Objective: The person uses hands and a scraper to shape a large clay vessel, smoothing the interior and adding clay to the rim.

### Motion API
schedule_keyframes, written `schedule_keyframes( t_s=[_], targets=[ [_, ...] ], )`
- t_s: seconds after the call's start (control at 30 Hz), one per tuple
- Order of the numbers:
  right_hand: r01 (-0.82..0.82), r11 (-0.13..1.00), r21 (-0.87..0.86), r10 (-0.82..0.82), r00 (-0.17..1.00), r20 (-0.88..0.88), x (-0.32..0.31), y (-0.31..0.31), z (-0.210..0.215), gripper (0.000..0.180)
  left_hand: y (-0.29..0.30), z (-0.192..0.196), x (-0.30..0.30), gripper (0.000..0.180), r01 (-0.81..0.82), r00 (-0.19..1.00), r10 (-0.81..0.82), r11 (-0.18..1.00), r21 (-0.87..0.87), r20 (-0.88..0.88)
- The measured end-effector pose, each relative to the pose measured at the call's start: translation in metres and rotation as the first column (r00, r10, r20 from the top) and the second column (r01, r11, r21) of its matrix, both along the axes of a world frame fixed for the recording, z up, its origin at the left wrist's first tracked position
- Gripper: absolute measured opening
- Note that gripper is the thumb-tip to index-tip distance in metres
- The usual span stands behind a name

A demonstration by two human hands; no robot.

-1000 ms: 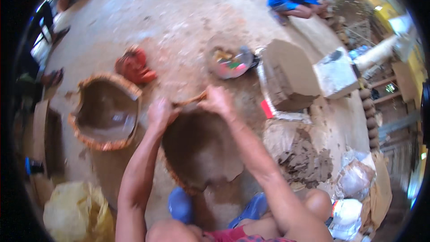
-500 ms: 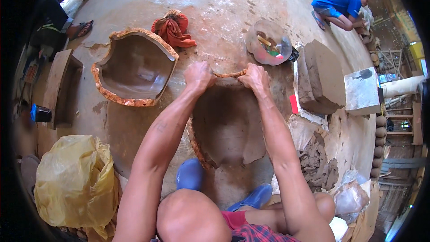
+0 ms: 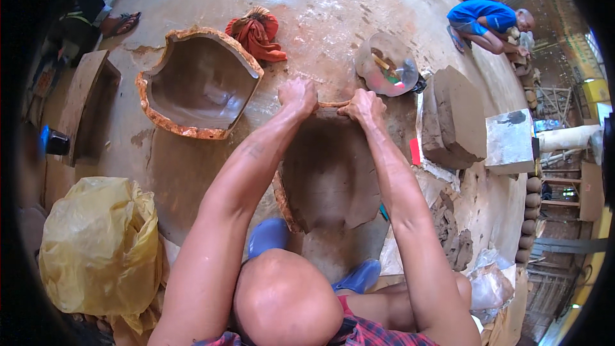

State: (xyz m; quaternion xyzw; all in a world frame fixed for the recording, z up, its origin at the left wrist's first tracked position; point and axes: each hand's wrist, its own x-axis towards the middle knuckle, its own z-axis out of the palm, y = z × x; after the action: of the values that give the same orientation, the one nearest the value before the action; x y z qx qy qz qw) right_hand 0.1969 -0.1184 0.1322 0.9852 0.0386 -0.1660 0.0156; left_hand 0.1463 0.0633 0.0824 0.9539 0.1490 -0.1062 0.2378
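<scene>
A large, deep clay mold point(image 3: 330, 173) lies between my feet, its hollow lined with smooth grey clay and its rough edge orange-brown. At its far rim, my left hand point(image 3: 298, 97) is closed at the left end and my right hand point(image 3: 364, 106) is closed a short way to the right. A strip of the rim shows between the two fists. My fingertips are mostly hidden. A second, similar clay mold point(image 3: 202, 83), with a jagged orange rim, sits apart to the left of my left hand.
Beyond lie a red cloth point(image 3: 256, 33) and a clear plastic bowl point(image 3: 386, 64) of small items. To the right stand a grey clay block point(image 3: 455, 115) and clay scraps point(image 3: 448, 224); to the left, a yellow plastic-covered bundle point(image 3: 99, 247) and a board point(image 3: 86, 106). Another person point(image 3: 483, 22) crouches far right.
My view has turned slightly. Both hands stay on the far rim, and the left fist is a little closer to the right one. The crouching person's head has shifted.
</scene>
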Motion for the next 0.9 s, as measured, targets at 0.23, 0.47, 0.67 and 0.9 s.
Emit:
schedule_keyframes(
  t_s=[0.23,0.47,0.67,0.9],
  targets=[
    [-0.093,0.991,-0.099,0.095,0.995,0.014,0.003,0.002,0.005,0.083,-0.008,0.021,0.004,0.032,0.129,0.983,-0.124,0.991,0.030,-0.134],
    [-0.057,0.996,-0.064,0.058,0.998,0.024,-0.004,0.006,0.003,0.083,-0.015,-0.009,0.017,0.043,0.066,0.997,-0.063,0.992,0.103,-0.034],
    [-0.099,0.994,-0.039,0.102,0.990,0.097,0.013,-0.010,-0.016,0.053,-0.025,-0.011,0.010,0.046,0.091,0.995,-0.091,0.996,0.002,-0.026],
    [-0.128,0.990,-0.061,0.135,0.982,0.135,-0.014,0.013,-0.025,0.061,-0.016,-0.022,0.021,0.042,0.145,0.989,-0.138,0.967,0.208,-0.048]
  ],
)
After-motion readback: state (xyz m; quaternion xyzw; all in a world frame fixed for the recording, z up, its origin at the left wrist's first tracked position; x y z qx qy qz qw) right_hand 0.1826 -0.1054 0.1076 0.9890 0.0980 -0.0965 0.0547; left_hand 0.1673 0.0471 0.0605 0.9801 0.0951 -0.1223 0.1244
